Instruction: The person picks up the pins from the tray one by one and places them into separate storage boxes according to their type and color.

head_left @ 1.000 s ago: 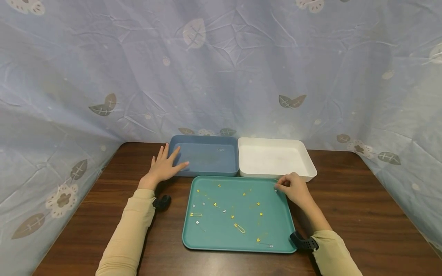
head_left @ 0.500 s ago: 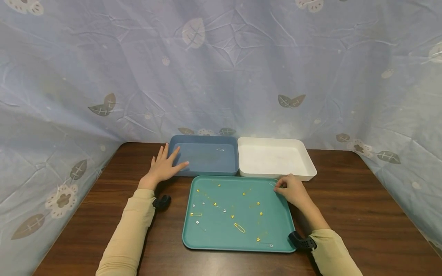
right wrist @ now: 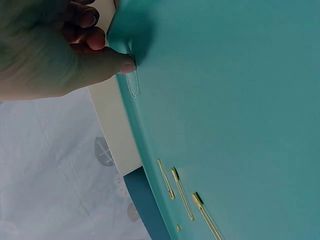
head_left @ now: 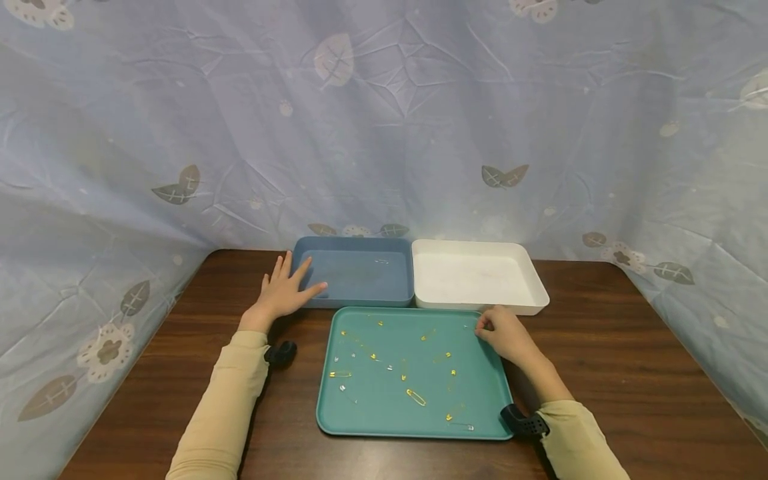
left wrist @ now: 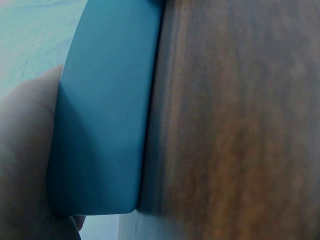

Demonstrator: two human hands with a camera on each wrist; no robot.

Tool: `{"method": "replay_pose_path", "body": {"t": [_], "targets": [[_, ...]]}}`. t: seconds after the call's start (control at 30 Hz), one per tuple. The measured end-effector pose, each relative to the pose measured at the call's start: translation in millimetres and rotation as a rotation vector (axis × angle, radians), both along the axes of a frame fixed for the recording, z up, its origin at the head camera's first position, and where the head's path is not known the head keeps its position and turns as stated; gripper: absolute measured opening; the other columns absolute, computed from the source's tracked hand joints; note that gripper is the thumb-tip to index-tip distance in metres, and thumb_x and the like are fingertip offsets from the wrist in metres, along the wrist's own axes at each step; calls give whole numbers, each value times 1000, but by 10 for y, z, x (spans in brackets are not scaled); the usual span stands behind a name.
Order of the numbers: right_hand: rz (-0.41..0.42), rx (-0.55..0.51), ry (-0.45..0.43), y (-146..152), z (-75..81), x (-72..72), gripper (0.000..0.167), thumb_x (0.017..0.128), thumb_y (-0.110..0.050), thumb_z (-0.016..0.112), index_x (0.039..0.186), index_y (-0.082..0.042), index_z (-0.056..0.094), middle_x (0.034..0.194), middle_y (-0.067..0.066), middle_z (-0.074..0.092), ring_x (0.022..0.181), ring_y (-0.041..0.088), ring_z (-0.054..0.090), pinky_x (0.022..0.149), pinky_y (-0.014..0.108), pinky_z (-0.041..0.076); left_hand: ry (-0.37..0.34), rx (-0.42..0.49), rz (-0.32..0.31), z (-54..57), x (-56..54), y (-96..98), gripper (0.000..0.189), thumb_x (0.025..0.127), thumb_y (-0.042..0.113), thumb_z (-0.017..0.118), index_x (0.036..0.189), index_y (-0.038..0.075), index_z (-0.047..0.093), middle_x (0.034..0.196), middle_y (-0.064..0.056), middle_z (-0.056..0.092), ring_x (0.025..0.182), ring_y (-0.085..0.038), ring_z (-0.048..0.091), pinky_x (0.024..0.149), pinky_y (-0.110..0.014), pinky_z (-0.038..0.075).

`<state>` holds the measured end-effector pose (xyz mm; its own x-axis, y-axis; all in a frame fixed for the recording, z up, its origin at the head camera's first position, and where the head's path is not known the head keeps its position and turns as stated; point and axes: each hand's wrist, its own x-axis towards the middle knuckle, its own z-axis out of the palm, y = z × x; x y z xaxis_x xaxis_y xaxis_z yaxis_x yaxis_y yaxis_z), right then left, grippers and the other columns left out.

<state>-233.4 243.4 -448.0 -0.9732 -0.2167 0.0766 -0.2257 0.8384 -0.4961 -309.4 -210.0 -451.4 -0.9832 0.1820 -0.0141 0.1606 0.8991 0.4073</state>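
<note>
My left hand rests with spread fingers over the left rim of the blue tray; the left wrist view has the hand beside the tray's outer wall. At the far right corner of the green tray, my right hand pinches a silver safety pin. The thumb covers one end of the pin, while its looped end sticks out. Several gold safety pins and silver safety pins lie scattered over the green tray.
Behind the green tray, a white tray stands right beside the blue one. One silver safety pin lies inside the blue tray. A patterned cloth hangs behind the brown wooden table.
My right hand has shifted slightly toward me and turned at the green tray's corner, and the silver pin's end now points left from the fingertips. The left hand has stayed in place.
</note>
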Motion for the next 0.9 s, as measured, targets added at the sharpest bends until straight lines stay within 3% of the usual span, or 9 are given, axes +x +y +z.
{"method": "replay_pose_path", "body": {"t": [0.3,0.53,0.9], "targets": [[35,155,120,-50,25,42,13,88,-8,70,79,-8,60,80,6,52,76,21,45,67,32,37,5,-2,-4,-4,3,0,89,91,71,44,158,20,15,163,-22,-9,149,-46,-7,112,-74,3],[49,167,222,-94,66,10,15,88,-8,70,79,-8,57,78,5,50,73,20,41,68,32,35,10,-13,-3,-24,2,-4,89,91,70,44,158,19,15,162,-24,-7,149,-47,-5,111,-75,3],[61,159,254,-305,197,-74,11,90,-10,67,83,-7,60,84,6,52,77,22,43,67,33,37,13,-9,-3,-12,2,5,89,91,71,44,158,19,15,163,-23,-7,149,-47,-5,111,-75,4]]}}
